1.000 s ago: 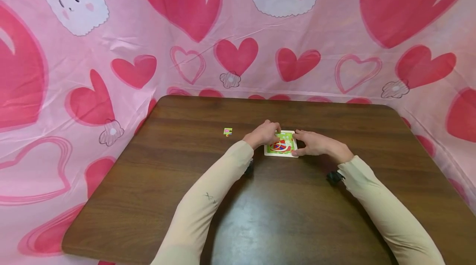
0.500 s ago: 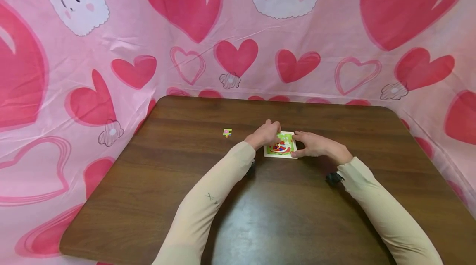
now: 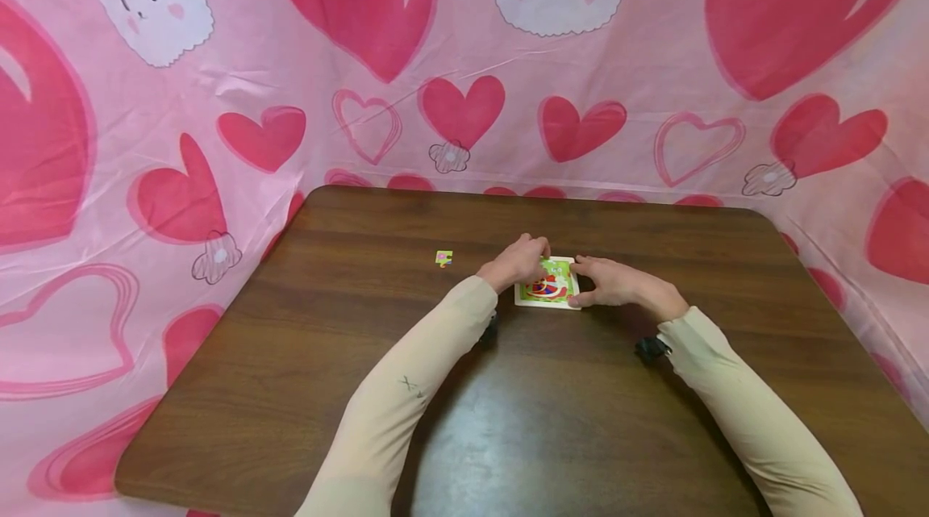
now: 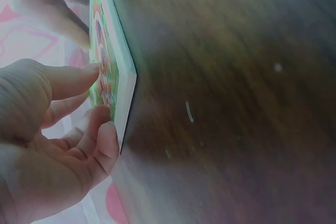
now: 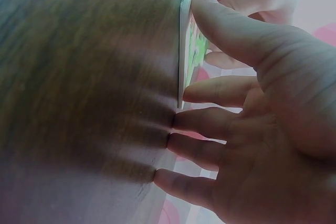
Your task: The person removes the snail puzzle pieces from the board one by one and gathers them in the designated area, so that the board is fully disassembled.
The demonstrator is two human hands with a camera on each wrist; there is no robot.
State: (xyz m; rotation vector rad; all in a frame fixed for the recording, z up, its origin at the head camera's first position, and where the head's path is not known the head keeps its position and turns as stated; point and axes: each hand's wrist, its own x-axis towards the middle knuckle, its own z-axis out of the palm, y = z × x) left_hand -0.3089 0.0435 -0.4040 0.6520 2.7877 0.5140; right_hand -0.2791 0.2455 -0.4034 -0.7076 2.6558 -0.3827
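Note:
A square jigsaw puzzle board with a pale frame and a bright green, red and blue picture lies flat on the table. My left hand bends over its left side, thumb and fingers curled down at a puzzle piece on the picture; the hand largely hides that piece. On the right, my right hand steadies the board with thumb and index finger spread along its right edge. In the right wrist view, the other fingers reach straight down to the table beside the board. Farther left lies a loose puzzle piece, green with a pink spot.
The brown wooden table has rounded corners. Behind it and at both sides hangs a pink cloth printed with hearts and white animal faces. A dark wrist device sits below the right wrist.
Both hands stay at the board almost without moving. The view shifts very slightly; the loose piece stays where it was.

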